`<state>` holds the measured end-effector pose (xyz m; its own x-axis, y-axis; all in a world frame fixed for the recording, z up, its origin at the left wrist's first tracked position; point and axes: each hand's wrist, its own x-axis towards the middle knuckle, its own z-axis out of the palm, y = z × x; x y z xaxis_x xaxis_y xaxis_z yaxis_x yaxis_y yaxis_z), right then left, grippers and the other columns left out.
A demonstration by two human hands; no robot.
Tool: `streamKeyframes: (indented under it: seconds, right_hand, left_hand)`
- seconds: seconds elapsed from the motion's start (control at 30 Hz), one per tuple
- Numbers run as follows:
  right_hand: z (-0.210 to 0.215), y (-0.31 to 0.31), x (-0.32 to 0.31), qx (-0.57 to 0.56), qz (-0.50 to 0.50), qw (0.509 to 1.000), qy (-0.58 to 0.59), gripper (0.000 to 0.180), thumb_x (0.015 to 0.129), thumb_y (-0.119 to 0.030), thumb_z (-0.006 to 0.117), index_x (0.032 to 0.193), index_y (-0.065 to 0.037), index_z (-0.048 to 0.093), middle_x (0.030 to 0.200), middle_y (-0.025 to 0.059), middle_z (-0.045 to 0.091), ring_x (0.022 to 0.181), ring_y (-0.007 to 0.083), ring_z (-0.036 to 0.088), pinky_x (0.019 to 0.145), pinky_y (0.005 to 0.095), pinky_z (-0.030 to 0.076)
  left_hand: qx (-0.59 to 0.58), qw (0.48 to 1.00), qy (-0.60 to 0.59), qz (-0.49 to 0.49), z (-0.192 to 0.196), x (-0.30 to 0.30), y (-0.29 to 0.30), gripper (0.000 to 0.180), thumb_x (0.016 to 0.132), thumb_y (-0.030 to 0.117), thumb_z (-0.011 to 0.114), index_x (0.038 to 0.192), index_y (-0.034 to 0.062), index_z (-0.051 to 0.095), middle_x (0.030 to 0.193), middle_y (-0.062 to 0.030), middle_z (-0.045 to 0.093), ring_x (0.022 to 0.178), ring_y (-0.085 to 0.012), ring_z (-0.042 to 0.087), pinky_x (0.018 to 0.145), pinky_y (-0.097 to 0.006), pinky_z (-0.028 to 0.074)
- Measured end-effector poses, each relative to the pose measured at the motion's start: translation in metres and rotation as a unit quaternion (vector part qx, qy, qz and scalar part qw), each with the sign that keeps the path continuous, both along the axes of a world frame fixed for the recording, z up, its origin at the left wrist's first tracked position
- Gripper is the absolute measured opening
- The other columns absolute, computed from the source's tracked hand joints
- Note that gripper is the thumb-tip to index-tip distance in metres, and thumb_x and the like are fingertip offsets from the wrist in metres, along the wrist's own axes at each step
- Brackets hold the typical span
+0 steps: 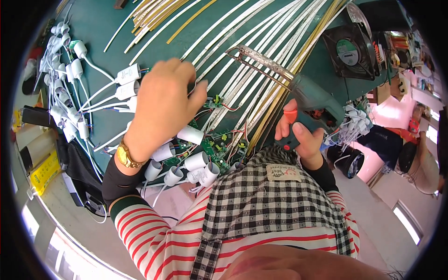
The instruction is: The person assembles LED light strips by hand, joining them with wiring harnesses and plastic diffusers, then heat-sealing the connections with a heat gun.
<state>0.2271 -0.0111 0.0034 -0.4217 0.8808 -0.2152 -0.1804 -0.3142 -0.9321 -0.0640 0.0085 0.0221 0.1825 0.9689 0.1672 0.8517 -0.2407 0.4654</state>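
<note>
My right hand (303, 137) grips a dark green soldering gun (317, 100) with an orange trigger. Its long metal tip (261, 63) points up and left over white strips. My left hand (165, 98) is closed, fingers curled down over the bench beside a row of white cylindrical housings (128, 74) with white cables. Whatever its fingertips hold is hidden beneath the hand. Small green circuit boards (212, 144) with red and black wires lie just right of my left wrist. More white housings (196, 161) stand among them near the bench's front edge.
Long white and tan strips (252, 79) fan across the green bench (100, 23). A black fan (350, 51) stands at the far right. Bundled white cables with housings (60, 84) are heaped at the left. More white pieces (357, 119) hang at the right edge.
</note>
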Motion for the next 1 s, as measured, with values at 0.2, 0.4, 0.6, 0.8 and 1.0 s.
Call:
streamKeyframes:
  seconds: [0.2,0.4,0.6,0.8,1.0]
  right_hand:
    - [-0.002,-0.005,-0.005,0.007,0.033,0.999,0.013,0.037,0.087,-0.019,0.057,0.116,0.002,0.045,0.071,0.008,0.053,0.063,0.0173,0.056,0.06,0.0304,0.049]
    - [0.001,-0.01,-0.011,0.005,0.089,0.996,-0.027,0.034,0.089,-0.015,0.055,0.118,0.0,0.045,0.075,0.0081,0.053,0.067,0.0167,0.056,0.063,0.0313,0.049]
    - [0.004,-0.009,-0.014,0.019,0.144,0.986,-0.079,0.031,0.09,-0.011,0.052,0.119,-0.001,0.046,0.072,0.0056,0.053,0.064,0.0148,0.056,0.062,0.0295,0.048]
    - [0.006,-0.011,-0.015,0.023,0.138,0.988,-0.066,0.026,0.088,-0.004,0.053,0.113,0.003,0.05,0.085,0.0061,0.058,0.07,0.0133,0.059,0.063,0.0276,0.05]
    - [0.004,-0.014,-0.014,0.01,0.133,0.989,-0.067,0.027,0.088,-0.005,0.053,0.114,0.003,0.05,0.084,0.0061,0.057,0.069,0.0131,0.059,0.063,0.0282,0.05]
  left_hand:
    - [-0.036,0.998,0.037,0.025,-0.019,0.001,-0.001,0.006,0.068,0.01,0.064,0.07,0.0057,0.059,0.073,-0.0076,0.056,0.074,-0.0272,0.055,0.063,-0.039,0.039]
    - [-0.043,0.999,0.018,0.012,-0.021,0.002,0.0,0.003,0.067,0.007,0.061,0.067,0.0076,0.058,0.072,-0.0061,0.055,0.072,-0.0265,0.053,0.064,-0.039,0.037]
    - [-0.015,0.999,0.048,-0.005,-0.02,0.003,0.001,0.004,0.068,0.007,0.06,0.066,0.0079,0.057,0.071,-0.0055,0.054,0.07,-0.0261,0.052,0.064,-0.039,0.035]
    - [-0.011,0.999,0.043,-0.006,-0.023,0.002,0.001,0.004,0.067,0.007,0.059,0.065,0.0078,0.057,0.07,-0.0057,0.053,0.07,-0.0258,0.051,0.065,-0.039,0.034]
    - [-0.016,0.999,0.037,-0.004,-0.023,0.003,0.001,0.004,0.067,0.007,0.059,0.063,0.008,0.058,0.069,-0.0056,0.053,0.071,-0.0258,0.052,0.065,-0.039,0.034]
